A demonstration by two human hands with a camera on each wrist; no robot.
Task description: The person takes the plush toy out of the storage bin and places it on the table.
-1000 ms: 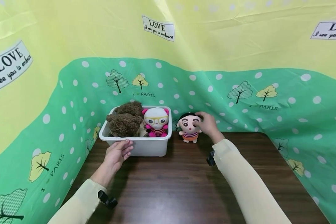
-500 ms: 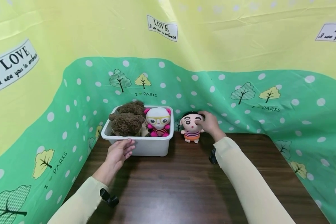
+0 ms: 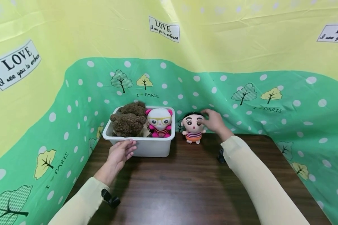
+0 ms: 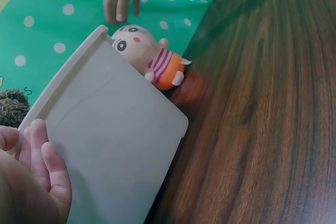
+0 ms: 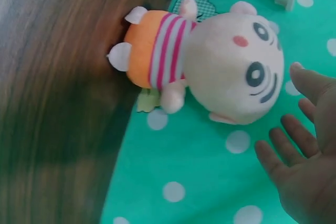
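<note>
A plush doll (image 3: 193, 128) with black hair, thick brows, a striped shirt and orange shorts sits upright at the back of the table, right of a light grey plastic bin (image 3: 149, 148). My right hand (image 5: 310, 145) is beside the doll's head, fingers spread; a gap shows between the fingertips and the head in the right wrist view. My left hand (image 3: 120, 156) holds the bin's front rim, the thumb at the lip and the fingers against the outer wall. Inside the bin are brown fuzzy plush toys (image 3: 128, 125) and a pink-and-white plush panda (image 3: 159, 122) with yellow glasses.
The dark wood table (image 3: 169, 187) stretches in front of the bin and doll. A green and yellow printed cloth (image 3: 186, 84) hangs behind and along both sides, close behind the doll and bin.
My right hand has come off the doll's head and drawn slightly to the right, its fingers apart. The doll stays upright. My left hand keeps its place at the bin's rim.
</note>
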